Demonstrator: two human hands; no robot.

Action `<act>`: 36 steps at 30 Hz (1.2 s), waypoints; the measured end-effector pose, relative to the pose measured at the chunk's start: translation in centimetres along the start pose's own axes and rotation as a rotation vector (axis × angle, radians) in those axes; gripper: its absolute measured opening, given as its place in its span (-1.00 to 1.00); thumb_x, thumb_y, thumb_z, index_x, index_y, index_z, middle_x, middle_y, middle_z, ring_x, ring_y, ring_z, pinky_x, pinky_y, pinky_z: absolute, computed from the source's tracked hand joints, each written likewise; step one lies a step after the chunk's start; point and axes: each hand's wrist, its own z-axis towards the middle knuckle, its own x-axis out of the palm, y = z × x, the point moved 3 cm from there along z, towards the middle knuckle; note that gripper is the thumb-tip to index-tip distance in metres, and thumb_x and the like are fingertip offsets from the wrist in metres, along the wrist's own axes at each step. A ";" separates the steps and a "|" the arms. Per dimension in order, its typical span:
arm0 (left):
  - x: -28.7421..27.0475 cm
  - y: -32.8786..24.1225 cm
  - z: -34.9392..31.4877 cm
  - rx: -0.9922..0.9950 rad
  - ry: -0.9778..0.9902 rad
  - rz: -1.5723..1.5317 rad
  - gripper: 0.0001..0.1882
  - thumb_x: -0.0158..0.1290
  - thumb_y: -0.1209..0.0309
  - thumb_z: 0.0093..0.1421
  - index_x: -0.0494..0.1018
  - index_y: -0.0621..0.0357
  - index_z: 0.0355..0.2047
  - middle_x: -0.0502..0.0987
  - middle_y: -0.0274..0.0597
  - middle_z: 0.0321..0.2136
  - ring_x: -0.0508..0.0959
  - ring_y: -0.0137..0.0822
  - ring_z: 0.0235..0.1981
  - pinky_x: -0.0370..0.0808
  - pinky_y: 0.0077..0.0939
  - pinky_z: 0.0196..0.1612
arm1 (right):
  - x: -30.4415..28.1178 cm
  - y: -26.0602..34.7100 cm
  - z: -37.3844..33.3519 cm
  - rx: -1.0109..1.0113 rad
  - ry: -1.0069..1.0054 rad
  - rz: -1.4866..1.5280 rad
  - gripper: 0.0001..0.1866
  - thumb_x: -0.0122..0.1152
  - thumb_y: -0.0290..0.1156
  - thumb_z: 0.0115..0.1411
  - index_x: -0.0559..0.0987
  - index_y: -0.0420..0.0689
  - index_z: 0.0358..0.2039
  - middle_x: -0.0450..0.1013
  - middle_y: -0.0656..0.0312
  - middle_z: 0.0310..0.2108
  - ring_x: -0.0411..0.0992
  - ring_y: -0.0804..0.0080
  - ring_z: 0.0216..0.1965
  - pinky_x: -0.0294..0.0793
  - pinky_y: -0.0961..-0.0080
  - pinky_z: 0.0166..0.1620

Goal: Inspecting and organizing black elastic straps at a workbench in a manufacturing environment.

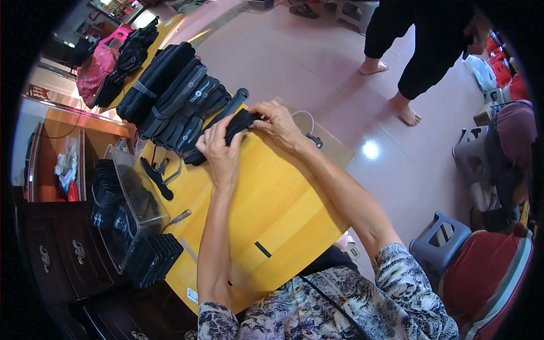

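Both my hands are at the far edge of a yellow table (283,198), pinching a folded black fabric piece (240,126). My left hand (220,148) grips its near left side with bent fingers. On its right end, the fingers and thumb of my right hand (276,126) are closed. What exactly the fabric piece is cannot be made out. Just beyond my left hand rises a tall stack of black and grey folded fabric bands (175,93), some with pale printing. A black strap with a grey loop (164,177) lies left of my left forearm.
A clear plastic bin (133,190) with black pieces stands at the table's left, beside a screwdriver (178,220). A short black strip (262,249) lies near me. Another person's legs (405,73) stand ahead right; a grey stool (439,241) is at right.
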 end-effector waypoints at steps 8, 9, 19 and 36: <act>-5.1 1.0 -0.4 -0.116 -0.257 -0.308 -0.57 0.27 0.45 0.01 0.40 0.13 -0.10 0.46 -0.21 -0.24 0.42 -0.26 -0.16 0.30 -0.40 -0.01 | -0.3 1.5 0.0 -0.024 -0.143 -0.129 -0.75 0.23 -0.44 0.06 0.55 -0.09 -0.19 0.46 0.13 -0.31 0.35 0.17 -0.24 0.34 0.31 -0.13; -5.6 1.4 -0.5 -0.119 -0.354 -0.357 -0.58 0.26 0.46 0.04 0.35 0.16 -0.12 0.44 -0.24 -0.24 0.40 -0.33 -0.15 0.31 -0.46 -0.02 | -0.4 1.4 -0.2 -0.022 -0.165 -0.170 -0.75 0.21 -0.46 0.08 0.55 -0.09 -0.18 0.45 0.13 -0.29 0.35 0.18 -0.22 0.34 0.31 -0.13; -11.7 8.0 -1.7 -0.320 -0.646 -0.898 -0.68 -0.01 0.31 0.29 0.16 0.08 -0.04 0.45 -0.08 -0.10 0.45 -0.29 -0.06 0.35 -0.33 0.10 | -0.5 0.9 -0.4 0.087 -0.164 0.005 -0.73 0.20 -0.59 0.05 0.52 -0.11 -0.19 0.37 0.17 -0.36 0.39 0.33 -0.33 0.37 0.46 -0.29; -11.9 8.5 -1.2 -0.255 -0.618 -0.986 -0.66 -0.06 0.27 0.32 0.09 0.08 -0.02 0.47 -0.09 -0.27 0.48 -0.26 -0.17 0.39 -0.29 0.00 | -2.1 1.2 1.0 0.175 -0.108 -0.096 -0.81 0.14 -0.51 -0.04 0.57 -0.15 -0.34 0.42 0.22 -0.41 0.33 0.52 -0.48 0.39 0.55 -0.37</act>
